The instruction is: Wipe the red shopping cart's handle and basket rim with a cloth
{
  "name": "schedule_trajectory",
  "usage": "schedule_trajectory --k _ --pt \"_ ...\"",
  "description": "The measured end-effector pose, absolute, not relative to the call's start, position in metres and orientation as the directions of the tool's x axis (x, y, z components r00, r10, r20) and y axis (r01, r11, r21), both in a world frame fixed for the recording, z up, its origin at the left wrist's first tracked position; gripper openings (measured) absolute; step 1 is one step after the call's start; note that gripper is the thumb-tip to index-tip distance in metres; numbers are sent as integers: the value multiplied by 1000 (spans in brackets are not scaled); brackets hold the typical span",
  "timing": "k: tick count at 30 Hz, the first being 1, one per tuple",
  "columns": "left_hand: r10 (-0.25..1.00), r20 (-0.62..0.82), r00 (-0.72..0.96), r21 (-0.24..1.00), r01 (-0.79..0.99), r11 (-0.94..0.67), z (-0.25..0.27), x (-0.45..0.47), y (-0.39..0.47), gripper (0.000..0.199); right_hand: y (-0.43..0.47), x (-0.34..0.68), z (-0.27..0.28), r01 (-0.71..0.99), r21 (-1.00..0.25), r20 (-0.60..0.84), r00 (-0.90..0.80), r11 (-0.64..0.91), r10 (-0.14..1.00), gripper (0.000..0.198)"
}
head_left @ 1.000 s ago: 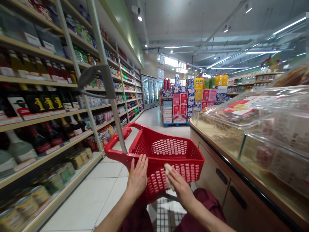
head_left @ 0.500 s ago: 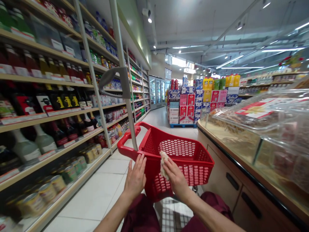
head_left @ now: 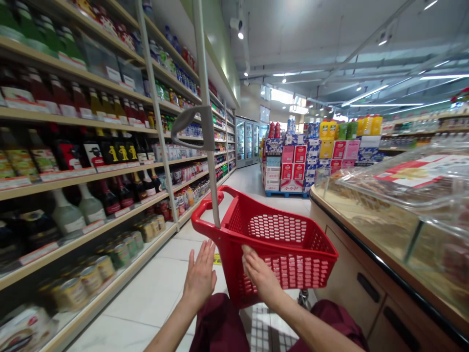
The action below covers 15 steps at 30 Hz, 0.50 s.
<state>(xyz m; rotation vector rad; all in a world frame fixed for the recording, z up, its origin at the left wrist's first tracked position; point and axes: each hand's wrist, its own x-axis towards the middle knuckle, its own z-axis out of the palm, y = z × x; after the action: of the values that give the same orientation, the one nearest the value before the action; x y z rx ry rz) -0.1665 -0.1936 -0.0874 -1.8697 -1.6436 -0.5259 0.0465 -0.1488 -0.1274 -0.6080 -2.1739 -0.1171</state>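
A red plastic shopping basket cart (head_left: 234, 259) with slotted sides and a grey metal pole stands right in front of my knees. My right hand (head_left: 262, 276) presses a pale cloth (head_left: 246, 250) against its near side; most of the cloth is hidden under the fingers. To the left of the basket, my left hand (head_left: 200, 274) is raised with fingers straight and a small gap to the red plastic, holding nothing. The grey loop grip (head_left: 207, 128) sits on the pole above the red handle (head_left: 200, 217).
Shelves of bottles and cans (head_left: 91, 176) line the left side. On the right runs a wooden counter (head_left: 351, 264) with clear plastic packs (head_left: 414, 181) on top. Stacked drink cartons (head_left: 293, 168) stand on a blue pallet (head_left: 287, 193) ahead, with glass-door fridges (head_left: 246, 139) beyond.
My left hand has come away from the basket's side and down a little. The cloth, spread out before, is now mostly covered by my right hand. The view has turned slightly left.
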Motion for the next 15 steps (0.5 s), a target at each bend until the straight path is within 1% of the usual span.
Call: schedule_trajectory --k 3,7,9,13,15 --pt "750 644 151 -172 984 -51 -91 -173 -195 59 -158 37 -133 442 -80 739 -575 893 351 37" --pt "742 658 131 -154 987 -38 -89 -178 -198 60 -157 3 -100 418 -70 823 -490 906 289 40" --pt "742 660 122 -147 989 -32 -88 -179 -200 60 -150 -13 -92 426 -57 830 -483 903 280 40" --pt "752 650 111 -128 991 -36 -87 -182 -201 59 -150 -13 -122 444 -16 720 -617 896 319 35" --pt "756 645 107 -119 992 -39 -88 -182 -201 58 -153 1 -135 437 -6 687 -652 899 322 35"
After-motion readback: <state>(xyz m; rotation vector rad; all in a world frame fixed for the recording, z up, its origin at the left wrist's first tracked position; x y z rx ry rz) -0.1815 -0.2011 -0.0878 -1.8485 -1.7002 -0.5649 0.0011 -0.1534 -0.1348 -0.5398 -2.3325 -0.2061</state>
